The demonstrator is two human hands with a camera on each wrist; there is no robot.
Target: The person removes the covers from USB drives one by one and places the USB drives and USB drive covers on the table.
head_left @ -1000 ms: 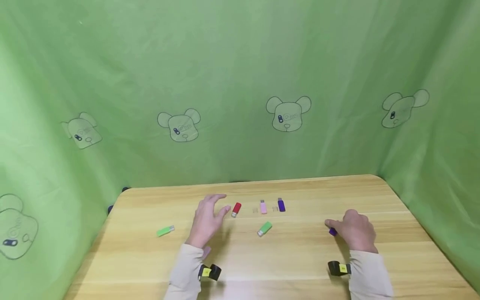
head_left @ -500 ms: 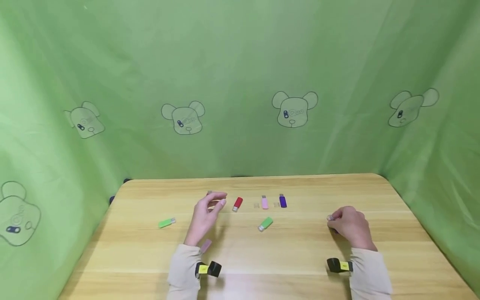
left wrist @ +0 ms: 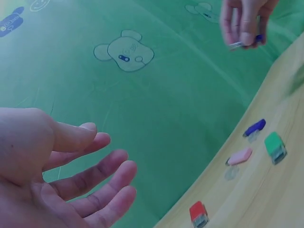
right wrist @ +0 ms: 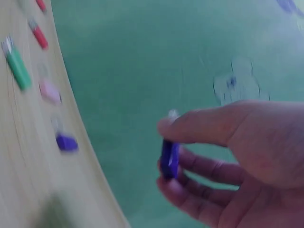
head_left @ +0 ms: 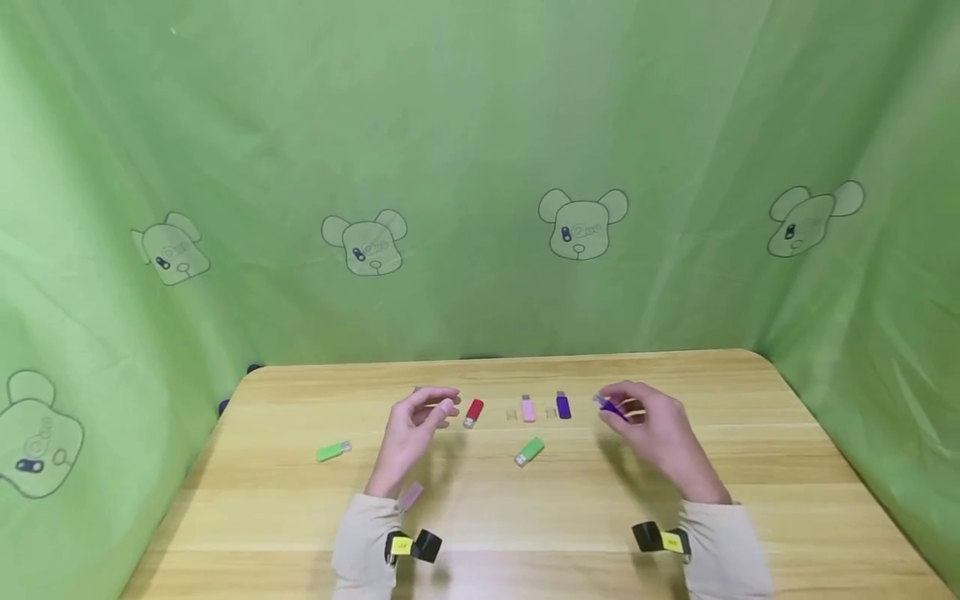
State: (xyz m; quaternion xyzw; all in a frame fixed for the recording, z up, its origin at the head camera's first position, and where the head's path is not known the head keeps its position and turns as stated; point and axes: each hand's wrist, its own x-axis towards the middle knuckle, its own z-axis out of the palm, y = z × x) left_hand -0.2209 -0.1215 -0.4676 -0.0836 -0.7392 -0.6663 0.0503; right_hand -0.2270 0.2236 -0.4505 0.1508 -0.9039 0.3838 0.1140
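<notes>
My right hand (head_left: 663, 429) pinches a purple USB stick (right wrist: 169, 159) between thumb and fingers, raised over the right side of the table, its metal plug pointing up-left in the head view. My left hand (head_left: 405, 442) holds nothing; its fingers are loosely bent, as the left wrist view shows. Just right of its fingertips lies a red USB stick (head_left: 473, 412). A pink USB stick (head_left: 528, 408) and another purple USB stick (head_left: 563, 406) lie side by side further right, each with a clear cap (head_left: 551, 412) at its left. Another red stick (right wrist: 41, 4) is mostly hidden behind my left hand in the head view.
One green USB stick (head_left: 529, 451) lies mid-table and another green stick (head_left: 333, 451) left of my left hand. A mauve stick (head_left: 411, 497) lies beside my left wrist. A green curtain (head_left: 480, 208) stands behind the wooden table (head_left: 525, 517).
My right hand has lifted the purple USB stick off the table and carried it left and away from me, towards the row. My left hand has stayed nearly in place, its fingers drawing slightly together.
</notes>
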